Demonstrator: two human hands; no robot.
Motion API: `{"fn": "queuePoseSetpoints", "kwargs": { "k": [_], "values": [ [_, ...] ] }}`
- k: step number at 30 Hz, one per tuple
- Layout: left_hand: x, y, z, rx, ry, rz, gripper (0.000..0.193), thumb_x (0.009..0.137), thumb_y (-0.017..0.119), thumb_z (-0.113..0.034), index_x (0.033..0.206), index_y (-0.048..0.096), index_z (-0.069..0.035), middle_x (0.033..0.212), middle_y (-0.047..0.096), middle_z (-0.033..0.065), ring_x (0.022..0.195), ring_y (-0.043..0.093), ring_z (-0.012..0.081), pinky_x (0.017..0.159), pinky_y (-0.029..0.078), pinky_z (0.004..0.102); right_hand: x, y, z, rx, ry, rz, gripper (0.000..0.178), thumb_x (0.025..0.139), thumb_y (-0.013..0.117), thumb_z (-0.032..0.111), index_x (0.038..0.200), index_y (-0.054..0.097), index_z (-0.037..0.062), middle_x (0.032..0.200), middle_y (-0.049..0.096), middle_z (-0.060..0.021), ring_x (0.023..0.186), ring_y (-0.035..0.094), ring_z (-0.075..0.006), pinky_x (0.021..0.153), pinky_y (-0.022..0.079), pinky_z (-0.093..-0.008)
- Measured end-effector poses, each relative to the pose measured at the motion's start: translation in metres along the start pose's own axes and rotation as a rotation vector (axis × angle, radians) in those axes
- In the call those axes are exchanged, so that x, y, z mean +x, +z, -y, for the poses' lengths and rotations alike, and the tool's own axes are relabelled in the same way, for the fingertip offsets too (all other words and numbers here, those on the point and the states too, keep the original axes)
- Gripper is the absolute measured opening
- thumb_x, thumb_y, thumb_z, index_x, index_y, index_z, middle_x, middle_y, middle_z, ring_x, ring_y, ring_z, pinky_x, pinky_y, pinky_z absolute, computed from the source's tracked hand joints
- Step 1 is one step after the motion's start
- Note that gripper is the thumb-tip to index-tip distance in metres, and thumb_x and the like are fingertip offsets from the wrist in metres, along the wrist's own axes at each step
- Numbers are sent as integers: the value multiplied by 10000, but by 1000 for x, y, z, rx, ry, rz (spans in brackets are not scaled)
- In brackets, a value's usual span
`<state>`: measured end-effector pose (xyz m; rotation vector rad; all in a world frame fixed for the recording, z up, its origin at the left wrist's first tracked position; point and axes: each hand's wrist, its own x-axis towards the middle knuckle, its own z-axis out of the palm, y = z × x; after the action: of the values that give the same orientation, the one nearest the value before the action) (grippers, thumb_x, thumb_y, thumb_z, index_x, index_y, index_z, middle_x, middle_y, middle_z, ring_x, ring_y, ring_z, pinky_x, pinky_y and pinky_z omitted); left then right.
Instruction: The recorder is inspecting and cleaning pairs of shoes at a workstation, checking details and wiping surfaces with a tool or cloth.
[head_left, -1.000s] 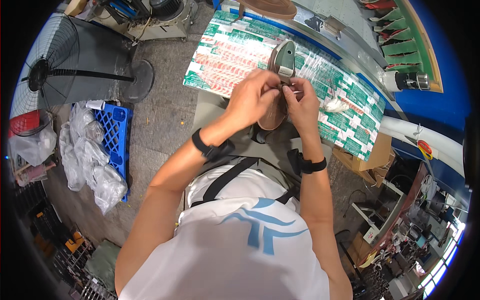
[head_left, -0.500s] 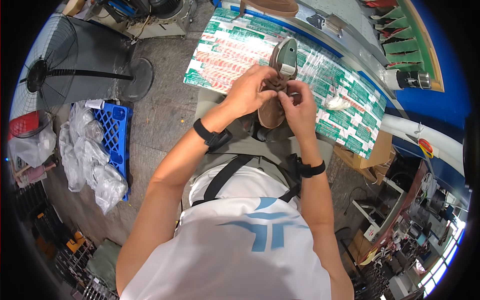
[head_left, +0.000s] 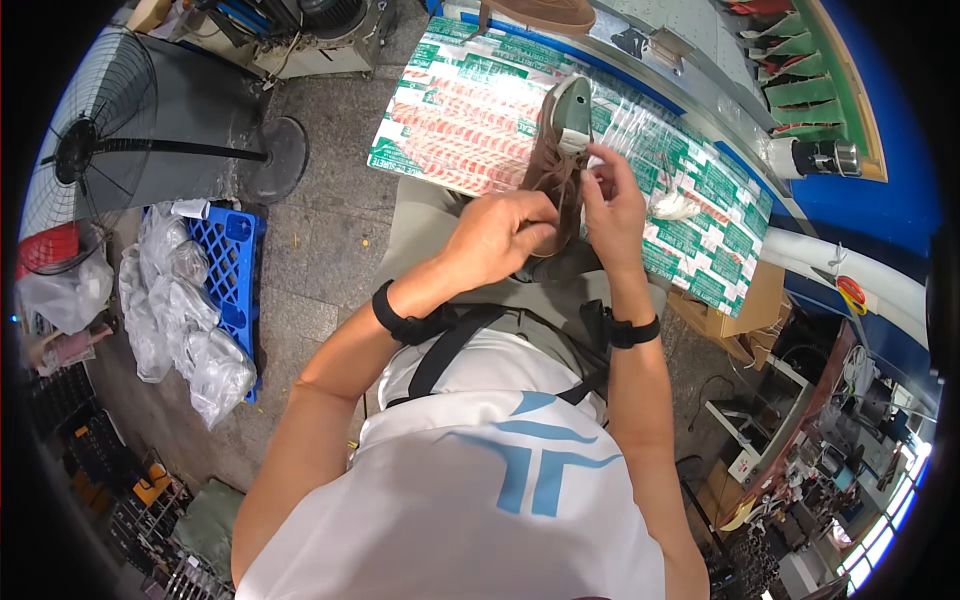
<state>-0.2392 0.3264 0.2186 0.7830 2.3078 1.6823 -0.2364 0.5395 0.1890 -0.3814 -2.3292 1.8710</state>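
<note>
A brown lace-up shoe (head_left: 545,165) points its toe toward me, at the near edge of the table. A green form with a small dark hole (head_left: 574,100) fills its opening, and a pale patch shows on the tongue. My left hand (head_left: 505,235) is closed beside the toe, its fingers curled and its thumb bent in. What lies between those fingers is too small to make out. My right hand (head_left: 612,205) is at the right side of the lacing, thumb and fingers pinched on the shoelace. Part of the toe is hidden by my left hand.
The table (head_left: 450,120) is covered in green, white and red printed sheeting. A white crumpled bit (head_left: 675,205) lies on it, and another brown shoe (head_left: 540,12) is at the far edge. Left stand a fan (head_left: 75,150) and a blue plastic pallet (head_left: 235,270) with clear bags.
My left hand has moved down toward the toe, away from the lacing. My right hand has shifted slightly right. More of the shoe's laced upper now shows between them.
</note>
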Motion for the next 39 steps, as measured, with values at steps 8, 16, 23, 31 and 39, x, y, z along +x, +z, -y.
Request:
{"fn": "queuePoseSetpoints", "kwargs": {
  "k": [8, 16, 23, 31, 39],
  "values": [
    [8, -17, -50, -285, -287, 239, 183, 1071, 689, -157, 1077, 765, 9, 789, 706, 23, 692, 638, 79, 629, 522, 305, 29, -1, 18, -617, -504, 124, 324, 865, 761, 45, 1174, 763, 139, 995, 684, -116, 873, 667, -381, 757, 541, -443],
    [15, -11, 30, 111, -117, -7, 177, 1007, 727, -133, 1141, 760, -22, 1013, 776, 163, 927, 753, 259, 798, 582, 394, 25, -5, 6, -251, -242, 171, 191, 915, 742, 43, 1105, 746, 27, 972, 673, -101, 818, 680, -234, 749, 556, -351],
    [53, 9, 28, -62, -247, -121, 282, 925, 810, -79, 1196, 747, -36, 953, 745, 49, 801, 664, 128, 756, 562, 301, 23, 4, 20, -412, -441, 67, 120, 926, 742, 48, 1041, 715, 27, 994, 672, -115, 849, 707, -255, 763, 581, -360],
    [58, 6, 49, 64, -151, -360, 204, 901, 687, 41, 1062, 795, -20, 986, 711, 65, 755, 648, 136, 695, 534, 288, 18, 2, 12, -406, -356, 67, 133, 919, 729, 49, 1051, 709, 41, 1028, 677, -112, 817, 697, -252, 739, 570, -367],
    [40, 1, 56, -247, -272, -254, 140, 940, 656, 29, 1033, 739, -34, 844, 677, -24, 730, 586, 49, 643, 468, 256, 28, -4, 19, -381, -303, 35, 145, 911, 717, 63, 1055, 715, 44, 1008, 682, -78, 804, 692, -184, 706, 539, -340]
  ]
}}
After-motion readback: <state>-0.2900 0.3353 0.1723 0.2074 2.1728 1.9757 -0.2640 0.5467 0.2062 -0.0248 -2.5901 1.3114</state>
